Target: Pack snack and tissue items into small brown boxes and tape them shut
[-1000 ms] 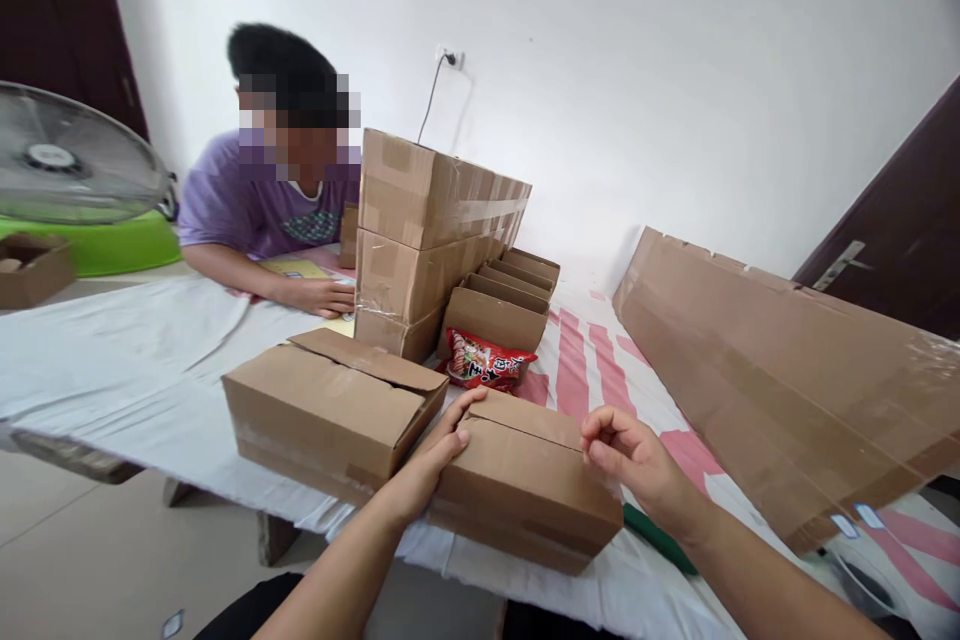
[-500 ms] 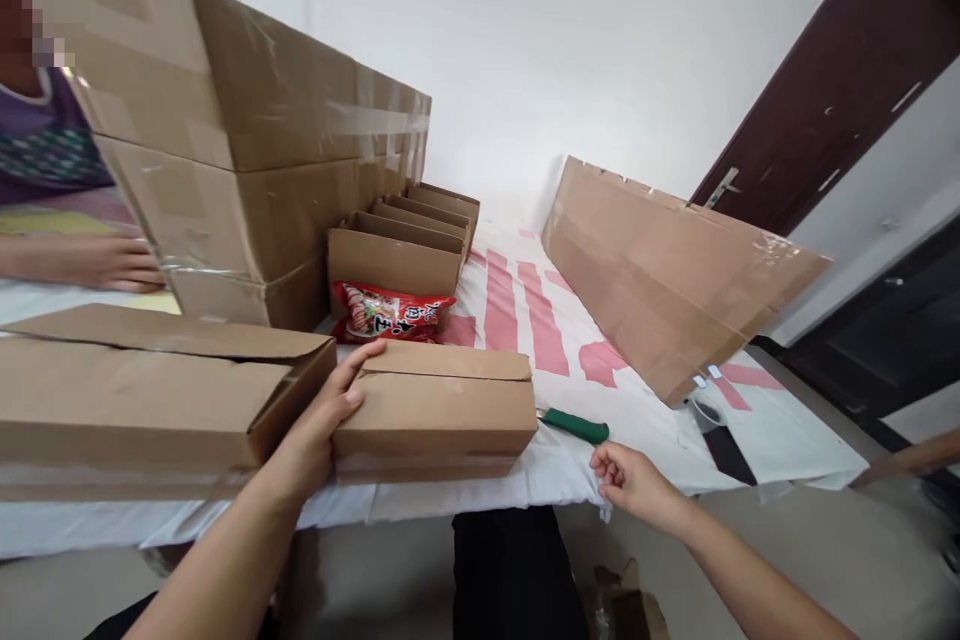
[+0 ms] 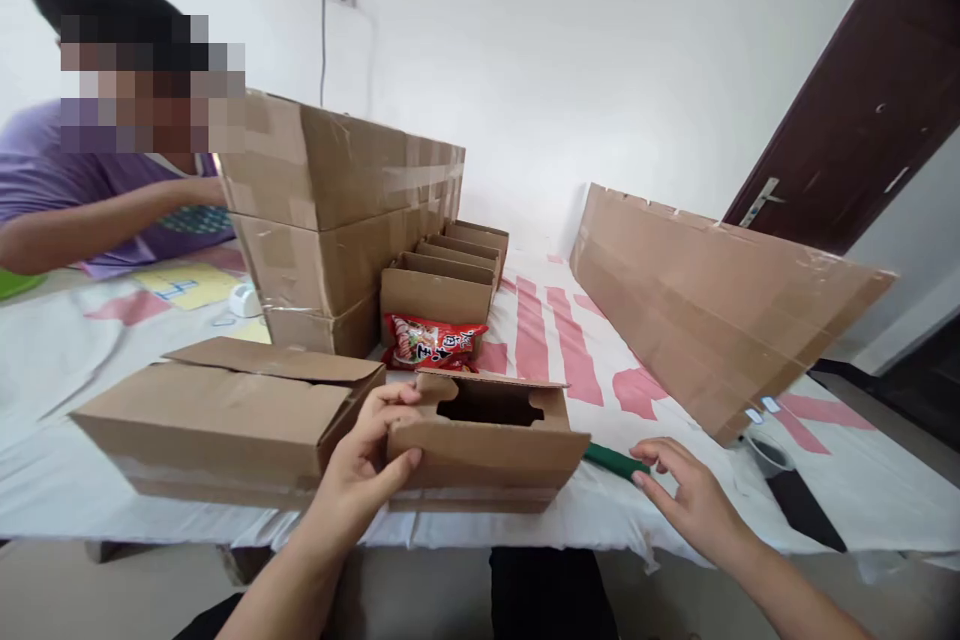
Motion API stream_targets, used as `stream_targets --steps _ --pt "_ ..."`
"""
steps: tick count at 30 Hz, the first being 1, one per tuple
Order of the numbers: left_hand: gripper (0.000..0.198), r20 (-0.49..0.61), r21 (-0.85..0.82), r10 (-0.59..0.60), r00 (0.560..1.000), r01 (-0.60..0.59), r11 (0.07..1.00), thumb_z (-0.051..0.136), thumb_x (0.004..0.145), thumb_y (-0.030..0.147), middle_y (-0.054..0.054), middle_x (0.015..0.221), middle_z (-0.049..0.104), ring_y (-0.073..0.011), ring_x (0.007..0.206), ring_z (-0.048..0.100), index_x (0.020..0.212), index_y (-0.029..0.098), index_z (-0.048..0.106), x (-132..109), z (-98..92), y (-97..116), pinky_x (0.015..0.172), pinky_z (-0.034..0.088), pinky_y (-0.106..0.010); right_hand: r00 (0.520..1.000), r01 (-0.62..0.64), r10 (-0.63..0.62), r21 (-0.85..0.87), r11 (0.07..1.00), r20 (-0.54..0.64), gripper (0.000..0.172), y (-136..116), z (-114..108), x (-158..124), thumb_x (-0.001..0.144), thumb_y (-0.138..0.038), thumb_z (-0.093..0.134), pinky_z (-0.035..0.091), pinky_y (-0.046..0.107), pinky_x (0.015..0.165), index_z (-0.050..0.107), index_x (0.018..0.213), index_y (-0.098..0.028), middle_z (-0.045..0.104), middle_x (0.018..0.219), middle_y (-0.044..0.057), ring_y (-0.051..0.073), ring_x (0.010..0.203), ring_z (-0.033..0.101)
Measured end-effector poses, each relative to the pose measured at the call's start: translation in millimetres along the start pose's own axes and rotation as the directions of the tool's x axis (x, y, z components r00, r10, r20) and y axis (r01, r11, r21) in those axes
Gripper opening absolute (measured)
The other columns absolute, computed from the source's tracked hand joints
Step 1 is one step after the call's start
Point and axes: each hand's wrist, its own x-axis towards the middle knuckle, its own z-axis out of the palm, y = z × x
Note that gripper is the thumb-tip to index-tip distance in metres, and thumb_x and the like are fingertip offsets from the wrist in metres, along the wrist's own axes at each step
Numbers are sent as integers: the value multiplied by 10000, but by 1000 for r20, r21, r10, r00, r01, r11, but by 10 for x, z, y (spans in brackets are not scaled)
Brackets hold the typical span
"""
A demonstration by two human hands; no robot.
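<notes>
A small cardboard box (image 3: pixel 480 465) stands before me at the table's front, its top flaps parted over a dark opening. My left hand (image 3: pixel 371 460) grips its left end, thumb on the front flap and fingers over the top edge. From behind the box's right end a tool's green handle (image 3: pixel 616 460) sticks out; the rest of the tool is hidden. My right hand (image 3: pixel 690 500) is at the end of that handle, thumb and fingers apart around its tip. Whether they touch it I cannot tell. Just behind the box lies a red printed food packet (image 3: pixel 435 342).
A longer cardboard box (image 3: pixel 217 430) sits at left. Behind it rise stacked cartons (image 3: pixel 345 220), with open boxes (image 3: pixel 439 295) in a row alongside. A cardboard panel (image 3: pixel 712 310) stands at right. Across the table, a person in purple (image 3: pixel 67 170) leans at left.
The small box's top flaps, closed before, now stand apart. My right hand has opened from a loose curl and come to the green handle's end. The view has shifted, showing more of the other person.
</notes>
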Motion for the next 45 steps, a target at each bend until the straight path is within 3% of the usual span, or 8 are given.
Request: stream_targets --steps 5,12,16,19,30,35,38,45 --pt "130 311 -135 290 905 -260 956 536 889 196 -35 867 515 -207 984 512 912 261 647 -52 -27 336 916 435 -390 934 352 -337 153 923 -118 223 -666 -227 237 920 -160 460 510 321 832 555 1103 -245 660 1004 63 195 965 621" --pt "299 467 62 318 825 -389 919 480 865 20 -6 778 533 -149 776 520 980 257 621 -139 38 458 768 413 -321 789 453 -492 193 870 369 328 -1439 -124 513 906 -140 422 437 372 1031 567 1199 -170 646 1198 110 206 1189 545" --pt "281 433 119 275 858 -357 926 504 869 27 -25 821 565 -154 799 533 1023 238 607 -156 82 437 703 416 -282 838 315 -279 3 949 470 333 -1428 -85 723 930 -245 436 465 396 987 584 1220 -174 637 1234 113 244 1148 584" --pt "280 428 96 281 859 -352 931 491 874 24 -25 827 569 -153 807 543 1001 240 617 -146 107 446 710 418 -280 767 267 -161 -81 960 621 449 -1347 -115 909 861 -406 590 501 371 903 564 1269 -220 660 1199 92 261 1077 626" --pt "125 334 324 241 911 -351 879 460 906 101 -41 816 576 -174 782 527 885 193 543 -160 201 411 682 417 -282 777 532 -116 -547 646 618 373 -1300 233 1157 741 -165 595 496 377 724 617 1106 -89 686 970 155 296 852 647" --pt "162 251 345 246 936 -323 881 411 919 94 -63 882 590 -181 822 548 957 195 531 -147 247 352 713 454 -286 789 464 -54 -536 706 612 540 -1220 306 1287 671 -311 715 482 386 783 607 1140 -68 639 1081 188 329 956 618" --pt "158 202 348 235 951 -294 890 423 914 102 -61 883 592 -178 819 565 962 199 538 -148 279 311 708 473 -278 776 436 -21 -512 740 631 381 -1165 327 1319 683 -291 688 468 358 735 667 1014 -103 660 1002 163 303 892 638" --pt "375 152 414 248 957 -289 863 414 924 120 -75 980 600 -169 891 608 1264 248 511 -69 199 393 764 521 -260 870 376 -246 -253 891 427 437 -1216 -13 1444 604 -421 756 435 316 738 651 956 -185 648 977 73 255 917 596"
